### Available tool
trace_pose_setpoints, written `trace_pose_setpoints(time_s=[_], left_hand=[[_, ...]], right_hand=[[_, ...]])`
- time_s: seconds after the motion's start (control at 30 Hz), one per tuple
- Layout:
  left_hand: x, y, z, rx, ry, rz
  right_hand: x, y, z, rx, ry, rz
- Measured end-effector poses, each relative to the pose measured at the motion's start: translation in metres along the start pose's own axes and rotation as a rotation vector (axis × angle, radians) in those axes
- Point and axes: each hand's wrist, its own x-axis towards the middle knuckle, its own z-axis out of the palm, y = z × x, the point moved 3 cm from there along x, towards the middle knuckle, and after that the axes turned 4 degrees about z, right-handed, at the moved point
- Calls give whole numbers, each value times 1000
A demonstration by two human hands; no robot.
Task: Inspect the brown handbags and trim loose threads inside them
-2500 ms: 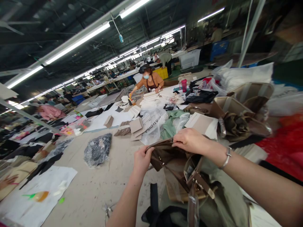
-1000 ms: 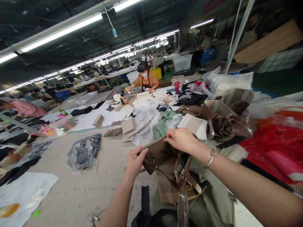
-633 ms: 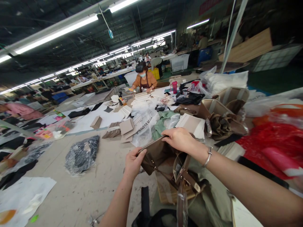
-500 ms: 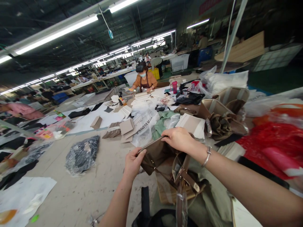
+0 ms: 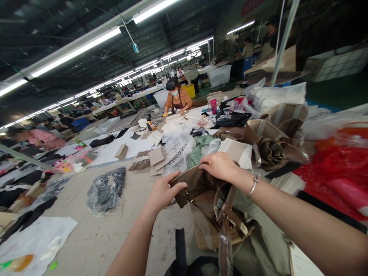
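Note:
A brown bag (image 5: 201, 211) with straps and metal fittings stands open in front of me, its far rim raised. My right hand (image 5: 220, 166) pinches that rim near its middle, fingers curled over the edge. At the rim's left corner is my left hand (image 5: 168, 189), thumb and forefinger spread apart around the corner and no longer pressed on it. One strap wrapped in clear plastic (image 5: 225, 249) hangs down the near side. Olive-green cloth (image 5: 258, 245) lies under and to the right of the bag.
A plastic-wrapped dark bundle (image 5: 106, 189) lies on the table (image 5: 129, 230) at left. Beyond are stacked beige boards (image 5: 156, 155), green cloth (image 5: 201, 147) and more brown bags (image 5: 267, 134). Red plastic (image 5: 333, 176) is at right. A person (image 5: 176, 99) works across the table.
My left thumb and forefinger have parted from their pinch on the rim. My right hand keeps its grip. The whole view has shifted slightly.

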Motion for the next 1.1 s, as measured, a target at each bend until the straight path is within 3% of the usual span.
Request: trace_pose_setpoints(time_s=[0.23,0.43,0.5,0.6,0.77,0.93,1.1], left_hand=[[22,4,15,231,38,62],[21,21,2,530,-213,148],[25,32,3,543,-241,210],[39,42,16,581,-212,272],[57,40,39,661,-167,277],[56,37,37,632,-152,234],[52,30,32,529,-124,216]], right_hand=[[-2,1,2,0,-13,-15],[2,-5,-1,-14,-44,-42],[4,-5,-2,-15,-40,-51],[4,-4,-1,-21,-33,-68],[1,1,1,-50,-20,-113],[-10,7,-6,-22,-4,-208],[-20,19,-11,-97,19,-51]])
